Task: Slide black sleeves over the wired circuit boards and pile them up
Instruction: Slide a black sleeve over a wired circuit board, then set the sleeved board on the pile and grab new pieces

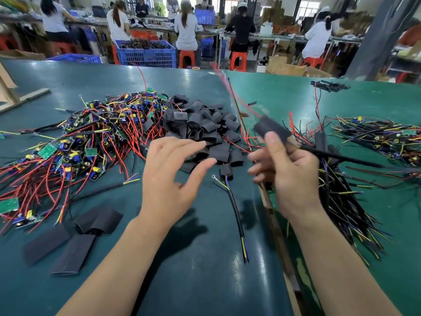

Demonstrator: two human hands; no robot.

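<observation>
My right hand point(284, 169) grips a sleeved board point(272, 128), a black sleeve with red wires out the far end and a black cable trailing right; it is blurred. My left hand point(173, 169) hovers open above the table, fingers spread, holding nothing, just in front of the heap of black sleeves point(200, 126). Left of that heap lies a tangle of bare wired circuit boards point(86, 142) with red, black and yellow wires. On the right mat sits a pile of sleeved boards point(337, 190), close under my right hand.
Three flat black sleeves point(73, 245) lie at the near left. A loose black cable point(237, 213) lies between my arms. A second wired bundle point(382, 137) sits far right. A wooden strip point(271, 208) divides the two green mats. Workers sit at benches behind.
</observation>
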